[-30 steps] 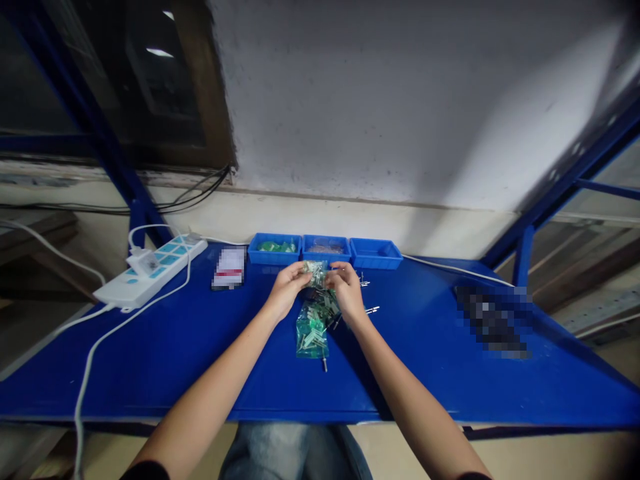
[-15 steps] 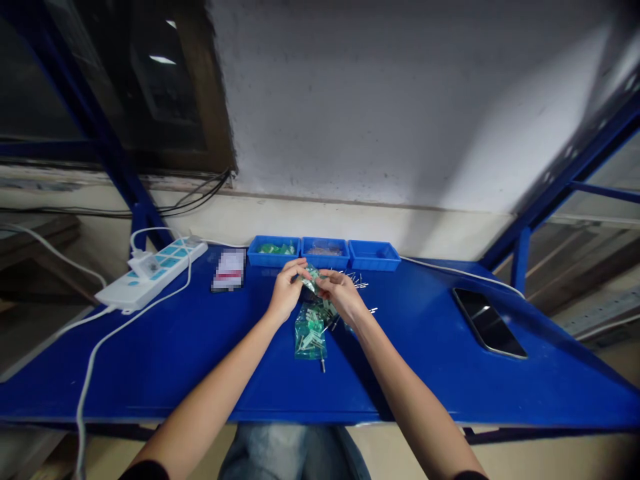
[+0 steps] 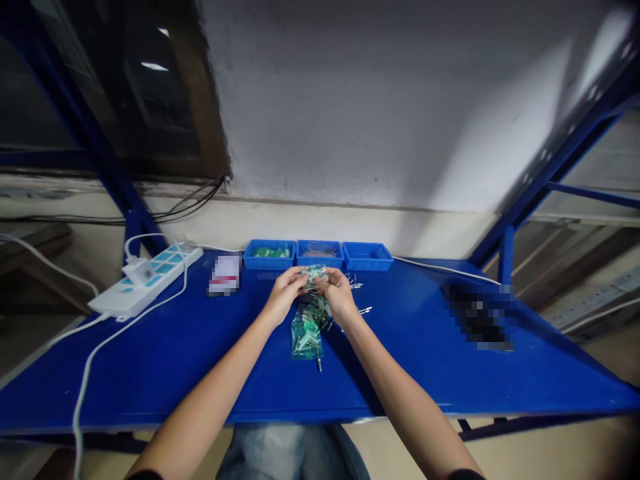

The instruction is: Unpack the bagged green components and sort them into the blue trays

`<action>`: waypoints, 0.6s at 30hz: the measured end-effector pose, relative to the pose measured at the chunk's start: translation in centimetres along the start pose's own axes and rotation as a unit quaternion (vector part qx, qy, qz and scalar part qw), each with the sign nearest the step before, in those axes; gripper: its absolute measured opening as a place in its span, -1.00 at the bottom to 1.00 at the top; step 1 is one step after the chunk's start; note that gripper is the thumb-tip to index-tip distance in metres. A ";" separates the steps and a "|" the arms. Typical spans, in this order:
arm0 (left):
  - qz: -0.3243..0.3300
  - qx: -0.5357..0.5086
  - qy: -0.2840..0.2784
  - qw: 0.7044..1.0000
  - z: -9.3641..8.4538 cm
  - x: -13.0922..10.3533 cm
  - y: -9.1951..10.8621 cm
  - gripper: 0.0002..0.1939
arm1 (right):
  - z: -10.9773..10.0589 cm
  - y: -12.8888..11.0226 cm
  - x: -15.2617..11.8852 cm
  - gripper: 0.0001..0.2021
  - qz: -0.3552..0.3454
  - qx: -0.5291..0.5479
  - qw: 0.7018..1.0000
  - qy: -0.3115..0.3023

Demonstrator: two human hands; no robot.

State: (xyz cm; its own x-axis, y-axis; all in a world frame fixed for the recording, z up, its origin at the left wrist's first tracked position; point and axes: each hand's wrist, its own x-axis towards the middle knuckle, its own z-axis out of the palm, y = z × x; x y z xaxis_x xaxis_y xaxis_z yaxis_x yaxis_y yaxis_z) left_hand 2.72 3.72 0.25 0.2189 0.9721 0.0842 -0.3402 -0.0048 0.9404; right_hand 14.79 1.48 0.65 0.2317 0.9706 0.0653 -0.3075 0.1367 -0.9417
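Across the lower frame, a blue worktop [image 3: 425,333] has three tubs [image 3: 320,263] at its back, maybe for easy reach, while at the middle the left hand [image 3: 285,293] and right hand [image 3: 339,295] pinch a little bag [image 3: 316,270] in their fingers, likely to keep it steady.

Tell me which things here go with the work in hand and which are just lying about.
Likely in the job: small packet, held between left hand and right hand; green bag of parts; loose metal pieces; blue trays.

Seemingly just lying about: white power strip; blurred white item; blurred dark item.
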 end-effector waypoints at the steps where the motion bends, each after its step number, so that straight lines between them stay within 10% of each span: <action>1: 0.007 0.012 -0.002 1.000 0.0 0.0 -0.1 -0.65 | 0.0 -0.1 0.0 -0.68 -0.001 -0.007 1.000 -0.006; 18: 0.037 0.084 -0.009 0.996 0.2 -0.3 0.1 -0.61 | -1.1 -1.1 0.2 -0.83 -0.030 -0.123 0.991 -0.033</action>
State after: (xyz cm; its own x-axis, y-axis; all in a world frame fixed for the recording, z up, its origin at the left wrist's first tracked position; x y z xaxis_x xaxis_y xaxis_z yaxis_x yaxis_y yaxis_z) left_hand 2.81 3.40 0.41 0.2162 0.9631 0.1604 -0.1982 -0.1176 0.9731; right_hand 16.16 1.27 1.32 0.1796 0.9741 0.1376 -0.0580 0.1501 -0.9870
